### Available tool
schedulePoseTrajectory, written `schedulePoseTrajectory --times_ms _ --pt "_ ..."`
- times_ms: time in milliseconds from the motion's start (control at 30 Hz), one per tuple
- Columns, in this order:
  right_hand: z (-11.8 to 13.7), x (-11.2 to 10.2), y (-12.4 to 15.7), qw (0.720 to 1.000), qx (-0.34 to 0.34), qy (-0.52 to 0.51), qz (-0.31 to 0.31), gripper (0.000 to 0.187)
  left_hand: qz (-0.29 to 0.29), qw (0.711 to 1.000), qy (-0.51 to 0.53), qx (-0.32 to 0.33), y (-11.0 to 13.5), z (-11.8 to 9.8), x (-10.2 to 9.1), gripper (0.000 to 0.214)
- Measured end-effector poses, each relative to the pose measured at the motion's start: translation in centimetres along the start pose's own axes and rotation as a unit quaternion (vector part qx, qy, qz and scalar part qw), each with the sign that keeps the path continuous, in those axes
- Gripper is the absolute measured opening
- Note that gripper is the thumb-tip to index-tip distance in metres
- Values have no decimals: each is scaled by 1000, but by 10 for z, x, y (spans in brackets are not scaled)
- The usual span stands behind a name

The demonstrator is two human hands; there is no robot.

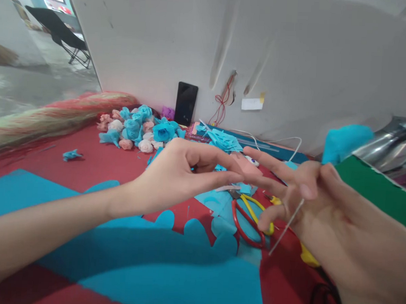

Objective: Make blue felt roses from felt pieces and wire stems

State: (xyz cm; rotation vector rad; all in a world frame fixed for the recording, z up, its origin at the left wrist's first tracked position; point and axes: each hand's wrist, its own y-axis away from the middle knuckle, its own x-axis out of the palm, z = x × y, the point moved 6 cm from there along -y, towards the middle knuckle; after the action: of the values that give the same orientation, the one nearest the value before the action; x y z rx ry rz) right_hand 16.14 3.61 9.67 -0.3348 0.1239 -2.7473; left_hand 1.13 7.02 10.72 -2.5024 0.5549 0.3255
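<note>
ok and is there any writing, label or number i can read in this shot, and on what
No text can be read anywhere.
White paper slip taped to the wall: looks blank, or too blurred to tell.
Black phone leaning on the wall: screen dark, no logo visible.
Scissors: no brand visible.
Thin wire held by the right hand: no marks.

Wire (pixel 286 226) top seemingly hidden by fingers (pixel 272 168).

Red surface (pixel 86 164), big blue scalloped sheet (pixel 149 267) across near side, red-and-yellow-handled scissors (pixel 247 218) on blue offcuts (pixel 217 200), heap of blue and pink flowers (pixel 139 128) at far edge, one blue flower (pixel 71 154) apart, left
</note>
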Motion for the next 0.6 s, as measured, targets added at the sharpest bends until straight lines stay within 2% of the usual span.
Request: schedulePoseTrajectory --times_ms 200,400,500,600 --pt "-3 -2 -2 1000 8 -18 4 45 -1 1000 17 -19 1 2 0 13" --pt "-4 0 0 999 -1 40 -8 39 -10 999 45 -27 -1 4 -2 16" --pt "-5 6 3 997 12 76 1 37 -29 999 26 -1 -2 2 -4 15" --pt "-3 13 4 995 13 103 7 32 -55 996 -31 66 0 -4 -6 15"
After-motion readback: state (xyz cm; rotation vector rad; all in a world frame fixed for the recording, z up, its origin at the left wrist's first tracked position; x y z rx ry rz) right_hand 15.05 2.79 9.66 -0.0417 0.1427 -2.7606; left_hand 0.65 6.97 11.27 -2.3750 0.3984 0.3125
